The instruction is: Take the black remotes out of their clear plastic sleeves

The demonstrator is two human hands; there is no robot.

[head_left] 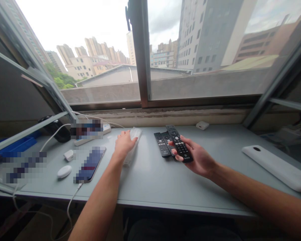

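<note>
My right hand (200,155) is wrapped round a black remote control (177,142), its button face turned up towards me. Two more black remotes lie side by side on the table just left of it; the nearer-left remote (162,144) shows fully, while the other remote (167,136) is partly covered by the held one and my fingers. Over a stack of clear plastic sleeves (133,150) rests my left hand (124,142), palm down, thumb stretched out to the right. Its fingers lie on the upper left part of the sleeves and do not appear to grip them.
A phone (91,164) on a charging cable, a white oval case (64,171) and a white plug (69,154) lie to the left. Behind them is a power strip (90,135). A small white box (202,125) sits near the window; a long white object (278,167) lies right.
</note>
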